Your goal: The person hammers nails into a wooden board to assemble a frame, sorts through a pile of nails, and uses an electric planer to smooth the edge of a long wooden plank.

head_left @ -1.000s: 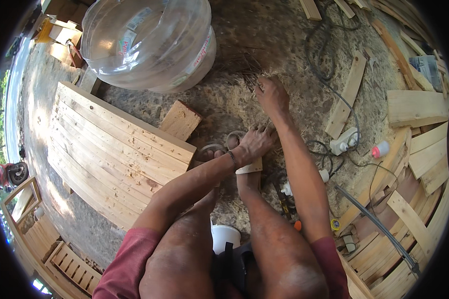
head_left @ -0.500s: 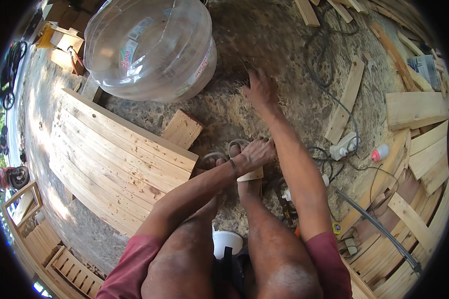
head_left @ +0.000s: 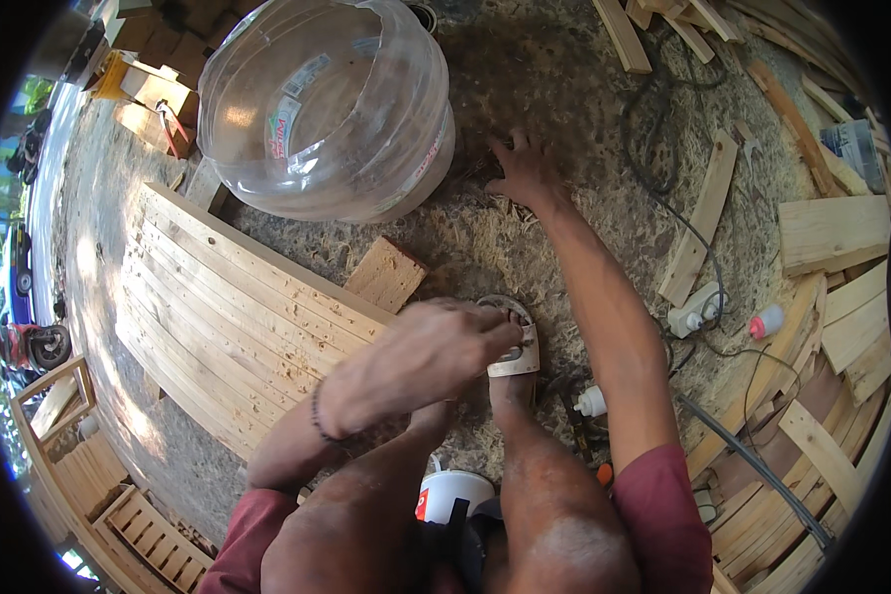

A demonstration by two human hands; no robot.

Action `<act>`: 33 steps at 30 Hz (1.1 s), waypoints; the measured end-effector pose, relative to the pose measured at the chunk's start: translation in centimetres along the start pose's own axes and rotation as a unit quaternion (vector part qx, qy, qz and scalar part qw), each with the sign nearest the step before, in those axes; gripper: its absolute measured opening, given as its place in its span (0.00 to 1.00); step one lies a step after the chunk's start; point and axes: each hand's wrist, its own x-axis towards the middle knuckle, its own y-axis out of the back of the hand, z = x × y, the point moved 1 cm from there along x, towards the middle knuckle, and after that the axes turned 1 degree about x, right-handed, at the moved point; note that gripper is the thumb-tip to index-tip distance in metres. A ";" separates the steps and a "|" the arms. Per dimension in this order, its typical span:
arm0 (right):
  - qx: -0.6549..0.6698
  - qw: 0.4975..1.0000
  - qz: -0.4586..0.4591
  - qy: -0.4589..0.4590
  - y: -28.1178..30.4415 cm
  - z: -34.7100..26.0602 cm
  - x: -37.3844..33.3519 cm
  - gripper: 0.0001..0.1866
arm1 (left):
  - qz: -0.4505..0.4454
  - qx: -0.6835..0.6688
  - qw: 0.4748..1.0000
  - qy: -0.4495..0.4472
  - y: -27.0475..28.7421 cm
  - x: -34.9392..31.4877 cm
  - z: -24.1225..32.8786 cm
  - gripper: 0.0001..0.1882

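My right hand (head_left: 530,176) reaches out over the ground, its fingers spread among wood shavings beside the clear plastic tub. Nothing can be seen in its grasp. My left hand (head_left: 436,346) is raised over my feet, blurred by motion. Its fingers look bent, but whether they hold anything is hidden. Below it, a sandal (head_left: 517,363) with a pale strap shows on one foot. Left of that hand lies a panel of joined wooden planks (head_left: 238,307) sprinkled with shavings. A short wooden block (head_left: 386,275) rests against the panel's far edge.
The large clear tub (head_left: 327,109) stands ahead. Rightward lie a loose board (head_left: 700,218), a black cable (head_left: 653,178), white bottles (head_left: 695,309), a pink-capped bottle (head_left: 765,322) and stacked planks (head_left: 841,317). A white bucket (head_left: 455,493) sits between my legs.
My left hand has lifted away from the right forearm and moved left and toward me. My right hand stays low over the ground, its fingers now more spread. The view has shifted slightly.
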 end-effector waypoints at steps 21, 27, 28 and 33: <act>0.106 0.990 0.072 -0.059 -4.9 -0.1 2.3 0.21 | 0.507 0.308 0.803 0.056 10.1 -2.7 -11.6 0.06; 0.351 0.928 0.074 -0.101 5.7 2.6 1.5 0.20 | 0.500 0.335 0.797 0.040 10.1 -2.8 -12.0 0.12; 0.427 0.893 0.099 -0.100 8.1 3.4 1.6 0.23 | 0.512 0.349 0.784 0.031 10.0 -2.4 -11.7 0.10; 0.668 0.720 0.129 0.139 24.8 -2.1 -2.8 0.10 | 0.579 0.369 0.726 -0.038 6.8 -2.9 -10.4 0.12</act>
